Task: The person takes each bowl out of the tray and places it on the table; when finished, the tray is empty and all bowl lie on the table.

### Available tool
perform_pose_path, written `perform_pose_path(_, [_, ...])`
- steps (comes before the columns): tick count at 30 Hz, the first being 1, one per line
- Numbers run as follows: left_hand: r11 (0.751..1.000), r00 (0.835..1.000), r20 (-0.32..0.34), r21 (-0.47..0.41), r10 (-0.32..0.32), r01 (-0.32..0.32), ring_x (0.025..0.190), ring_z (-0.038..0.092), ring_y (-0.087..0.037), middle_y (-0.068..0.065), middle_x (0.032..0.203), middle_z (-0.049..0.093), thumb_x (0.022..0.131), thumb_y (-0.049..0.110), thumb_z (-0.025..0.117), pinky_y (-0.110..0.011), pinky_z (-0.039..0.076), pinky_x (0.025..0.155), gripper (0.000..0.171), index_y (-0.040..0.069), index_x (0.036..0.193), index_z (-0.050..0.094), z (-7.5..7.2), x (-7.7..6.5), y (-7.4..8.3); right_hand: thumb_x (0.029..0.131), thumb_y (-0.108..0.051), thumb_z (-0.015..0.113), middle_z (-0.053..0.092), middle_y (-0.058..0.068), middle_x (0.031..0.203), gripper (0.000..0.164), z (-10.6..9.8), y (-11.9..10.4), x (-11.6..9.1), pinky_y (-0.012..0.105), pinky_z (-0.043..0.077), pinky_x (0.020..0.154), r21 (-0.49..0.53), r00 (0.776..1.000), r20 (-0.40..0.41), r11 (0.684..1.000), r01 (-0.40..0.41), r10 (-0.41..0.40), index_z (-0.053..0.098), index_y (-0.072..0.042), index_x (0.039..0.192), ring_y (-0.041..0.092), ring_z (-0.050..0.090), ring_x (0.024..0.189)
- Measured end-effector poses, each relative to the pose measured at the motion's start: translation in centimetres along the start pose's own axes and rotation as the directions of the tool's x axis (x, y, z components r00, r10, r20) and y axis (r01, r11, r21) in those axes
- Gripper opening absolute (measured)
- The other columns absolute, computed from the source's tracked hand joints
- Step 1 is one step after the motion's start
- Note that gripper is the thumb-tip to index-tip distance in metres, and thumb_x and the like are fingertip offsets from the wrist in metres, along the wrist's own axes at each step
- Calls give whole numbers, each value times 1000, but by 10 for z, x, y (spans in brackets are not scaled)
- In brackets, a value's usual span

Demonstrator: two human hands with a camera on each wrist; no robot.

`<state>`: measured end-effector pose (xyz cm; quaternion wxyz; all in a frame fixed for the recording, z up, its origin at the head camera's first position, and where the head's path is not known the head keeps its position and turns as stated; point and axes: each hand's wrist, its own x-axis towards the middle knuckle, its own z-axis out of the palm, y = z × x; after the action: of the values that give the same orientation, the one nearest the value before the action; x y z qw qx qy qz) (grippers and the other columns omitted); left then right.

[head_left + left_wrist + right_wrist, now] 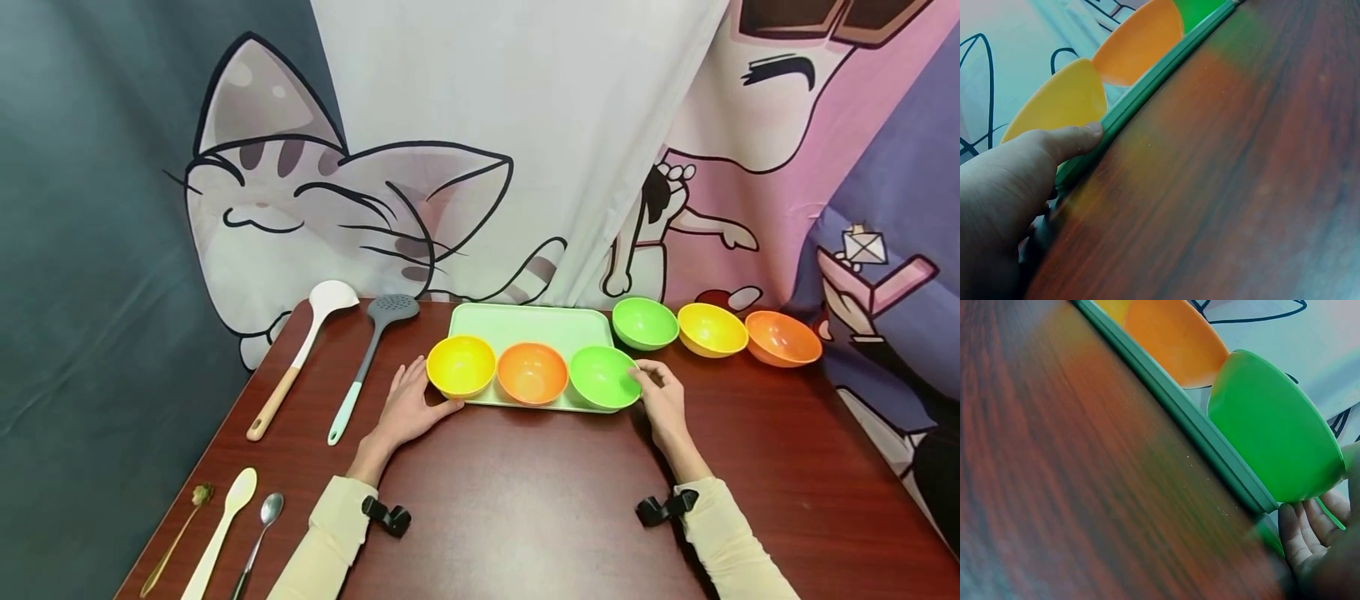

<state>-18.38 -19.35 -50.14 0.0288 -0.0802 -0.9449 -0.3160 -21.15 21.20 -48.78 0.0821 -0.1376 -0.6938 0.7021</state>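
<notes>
My left hand (pixel 407 406) lies at the left end of a pale green tray (pixel 536 319), beside a yellow bowl (pixel 461 367). Its fingers stretch along the side. In the left wrist view the thumb (pixel 1075 141) rests against the tray's front edge. An orange bowl (pixel 532 373) sits mid-row on the tray, and a green bowl (pixel 602 377) at the right end. My right hand (pixel 662 402) grips this green bowl at its right rim. In the right wrist view several fingers (pixel 1311 526) bend under the bowl's side, close to the tray corner; the thumb is partly hidden.
Behind the tray's right end stand another green bowl (pixel 645 323), yellow bowl (pixel 711 330) and orange bowl (pixel 783 339). A white ladle (pixel 303 354) and a grey skimmer (pixel 367 358) lie left. Several small spoons, including a cream spoon (pixel 225 525), lie at the near left.
</notes>
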Motion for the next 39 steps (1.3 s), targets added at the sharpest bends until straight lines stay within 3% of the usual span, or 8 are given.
perform_pose_path(6, [1000, 1000, -5, 2, 12, -12, 153, 23, -28, -8, 159, 38, 81, 64, 71, -55, 7, 125, 97, 17, 157, 33, -2, 0, 0, 92, -14, 68, 64, -16, 82, 13, 1, -1, -2, 12, 48, 64, -61, 998, -60, 998, 21, -25, 69, -6, 102, 1, 56, 78])
perform_pose_path(16, [1000, 1000, -4, 5, 8, -8, 153, 23, -29, -8, 159, 38, 82, 63, 71, -55, 6, 125, 96, 17, 157, 33, -4, 2, -1, 92, -10, 66, 65, -12, 82, 6, 1, -3, 2, 12, 49, 62, 110, 992, -126, 994, 11, 3, 71, -9, 94, 3, 58, 78])
perform_pose_path(23, [1000, 1000, -1, 8, 18, -18, 153, 22, -28, -9, 160, 37, 82, 64, 69, -54, 6, 126, 96, 16, 157, 32, -6, 8, 3, 91, -6, 65, 68, -12, 79, 12, -6, -7, 7, 12, 49, 65, 195, 985, -173, 980, 43, -9, 74, -12, 86, 4, 59, 82])
perform_pose_path(29, [1000, 1000, 10, 11, 2, -2, 154, 22, -28, -10, 160, 36, 82, 61, 71, -54, 5, 126, 96, 15, 157, 32, -6, 4, 3, 90, -1, 64, 70, -7, 76, 17, -17, -5, 8, 13, 52, 61, 324, 981, -195, 944, 69, -5, 74, -10, 81, 4, 62, 69])
perform_pose_path(39, [1000, 1000, 1, 13, 18, -18, 153, 22, -29, -9, 159, 37, 82, 64, 69, -55, 5, 126, 98, 16, 157, 31, -9, 12, 3, 89, 1, 63, 70, -5, 73, 18, -54, -11, 22, 14, 51, 60, 399, 956, -291, 905, 143, -23, 74, -8, 78, 6, 61, 68])
